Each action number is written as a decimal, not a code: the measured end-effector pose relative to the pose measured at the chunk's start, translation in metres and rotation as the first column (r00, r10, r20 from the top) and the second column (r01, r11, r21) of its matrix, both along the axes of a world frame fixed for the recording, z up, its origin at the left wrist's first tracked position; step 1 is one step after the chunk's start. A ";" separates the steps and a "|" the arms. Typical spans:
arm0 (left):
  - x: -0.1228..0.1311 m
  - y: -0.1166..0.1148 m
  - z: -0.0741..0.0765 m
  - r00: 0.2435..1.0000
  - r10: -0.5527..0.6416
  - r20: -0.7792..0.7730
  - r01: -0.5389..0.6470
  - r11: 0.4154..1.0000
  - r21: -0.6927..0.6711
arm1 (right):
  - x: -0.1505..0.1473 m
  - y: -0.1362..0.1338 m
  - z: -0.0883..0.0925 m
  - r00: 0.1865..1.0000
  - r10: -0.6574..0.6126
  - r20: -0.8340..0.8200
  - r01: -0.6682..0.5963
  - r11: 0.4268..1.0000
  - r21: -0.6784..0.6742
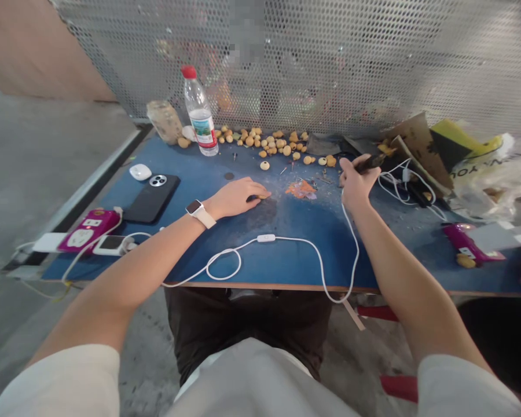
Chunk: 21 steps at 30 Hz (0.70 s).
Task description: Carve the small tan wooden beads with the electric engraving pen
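Note:
My left hand (238, 196) rests on the blue tabletop, its fingers curled around a small tan piece that looks like a mini gourd (264, 196), mostly hidden by the fingertips. Higher and to the right, my right hand (356, 184) is wrapped around a dark pen-like tool (370, 164) pointing away to the right. A white cable (316, 250) with an inline switch (266, 238) runs across the table up to that hand. Between the hands lies a pile of orange and purple scraps (301, 189). Several small yellow gourds (286, 150) are strewn behind it.
A red-capped water bottle (202, 127) and a jar (164, 121) stand back left, near a phone (153, 198) and a magenta power strip (89, 230). At right are cardboard (412, 145), a plastic bag (490, 174) and another magenta strip (469, 240). Perforated metal (286, 69) borders the back.

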<state>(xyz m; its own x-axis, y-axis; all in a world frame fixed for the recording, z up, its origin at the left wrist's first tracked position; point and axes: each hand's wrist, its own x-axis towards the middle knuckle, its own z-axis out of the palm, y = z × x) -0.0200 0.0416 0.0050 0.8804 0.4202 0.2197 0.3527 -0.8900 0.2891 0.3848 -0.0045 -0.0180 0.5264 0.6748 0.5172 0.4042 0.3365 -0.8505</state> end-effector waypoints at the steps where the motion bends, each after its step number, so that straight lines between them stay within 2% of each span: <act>1: 0.000 0.000 0.000 1.000 -0.001 0.004 0.001 1.000 0.000 | -0.001 0.000 0.000 0.995 0.027 -0.093 -0.028 0.999 -0.015; 3: 0.000 0.001 -0.001 1.000 -0.004 0.015 0.004 1.000 0.000 | -0.004 -0.003 0.003 0.965 0.046 -0.258 -0.065 0.995 -0.069; 6: 0.000 0.000 0.000 1.000 -0.002 0.021 0.002 1.000 -0.005 | -0.010 -0.010 0.013 0.924 0.079 -0.374 -0.141 0.980 -0.142; 11: -0.001 -0.002 0.002 1.000 0.005 0.017 -0.005 1.000 -0.019 | -0.013 -0.018 0.026 0.900 0.098 -0.425 -0.199 0.959 -0.199; 21: -0.001 0.000 0.001 1.000 -0.009 0.019 0.009 1.000 0.002 | -0.015 -0.022 0.032 0.873 0.135 -0.469 -0.263 0.940 -0.218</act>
<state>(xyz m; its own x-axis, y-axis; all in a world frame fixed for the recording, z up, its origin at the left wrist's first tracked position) -0.0209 0.0412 0.0064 0.8798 0.4119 0.2373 0.3392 -0.8937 0.2937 0.3697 -0.0262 0.0142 0.4946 0.8678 0.0482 -0.0857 0.1039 -0.9909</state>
